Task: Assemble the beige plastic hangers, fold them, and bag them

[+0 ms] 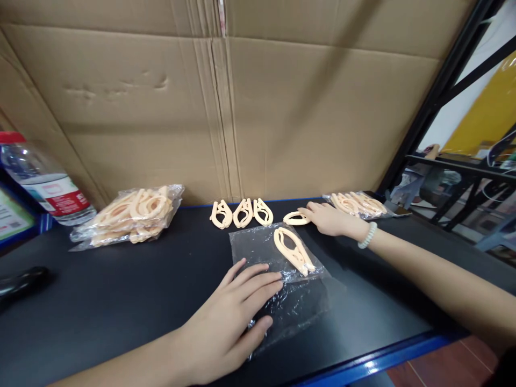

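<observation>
My left hand [234,314] lies flat with fingers spread on a clear plastic bag [253,244]. Inside or on top of that bag rests one peach folded plastic hanger [293,251]; I cannot tell which. Farther back, my right hand [328,219], with a pale bracelet at the wrist, has its fingers closed on the end of another folded hanger [293,221] near the back edge. Just left of it, three more folded hangers stand in a row, among them a middle hanger [243,214].
At the back left is a pile of bagged hangers [133,215], beside a water bottle [52,185]. Another bag of hangers [358,204] lies behind my right hand. A black object [24,282] sits at the left. Cardboard [306,123] walls the back of the black table [153,290].
</observation>
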Available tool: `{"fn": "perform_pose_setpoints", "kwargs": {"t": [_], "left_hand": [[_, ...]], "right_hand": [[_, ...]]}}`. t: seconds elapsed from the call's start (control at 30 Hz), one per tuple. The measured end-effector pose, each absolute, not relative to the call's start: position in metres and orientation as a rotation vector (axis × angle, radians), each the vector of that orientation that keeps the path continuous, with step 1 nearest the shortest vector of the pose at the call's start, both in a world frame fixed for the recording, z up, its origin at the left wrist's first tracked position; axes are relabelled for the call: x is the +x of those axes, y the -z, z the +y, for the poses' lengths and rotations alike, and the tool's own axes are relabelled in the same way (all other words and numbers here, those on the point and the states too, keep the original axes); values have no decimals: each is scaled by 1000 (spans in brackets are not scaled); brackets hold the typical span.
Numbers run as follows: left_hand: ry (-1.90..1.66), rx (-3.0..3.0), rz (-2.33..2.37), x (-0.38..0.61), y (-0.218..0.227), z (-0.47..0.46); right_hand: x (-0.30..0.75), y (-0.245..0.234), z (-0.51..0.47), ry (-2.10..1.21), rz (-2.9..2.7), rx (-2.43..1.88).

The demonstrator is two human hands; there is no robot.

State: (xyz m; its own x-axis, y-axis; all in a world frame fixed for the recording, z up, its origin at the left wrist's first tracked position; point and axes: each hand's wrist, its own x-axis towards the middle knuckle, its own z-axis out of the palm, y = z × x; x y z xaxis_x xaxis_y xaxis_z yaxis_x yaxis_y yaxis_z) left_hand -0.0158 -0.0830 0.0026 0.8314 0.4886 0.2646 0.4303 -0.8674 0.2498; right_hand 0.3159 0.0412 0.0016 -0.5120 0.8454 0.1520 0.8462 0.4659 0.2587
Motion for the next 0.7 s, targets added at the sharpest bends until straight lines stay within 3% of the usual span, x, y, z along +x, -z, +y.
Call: {"fn": "perform_pose_setpoints", "kwargs": {"t": [0.47,0.7], "left_hand": [[-566,2845,664,-14,-4,-85],[-533,2831,643,-14,-9,-84]], "right_hand": [[344,-21,18,182,-2460,-1362],[327,-35,2,-172,-1918,-1213]]}}
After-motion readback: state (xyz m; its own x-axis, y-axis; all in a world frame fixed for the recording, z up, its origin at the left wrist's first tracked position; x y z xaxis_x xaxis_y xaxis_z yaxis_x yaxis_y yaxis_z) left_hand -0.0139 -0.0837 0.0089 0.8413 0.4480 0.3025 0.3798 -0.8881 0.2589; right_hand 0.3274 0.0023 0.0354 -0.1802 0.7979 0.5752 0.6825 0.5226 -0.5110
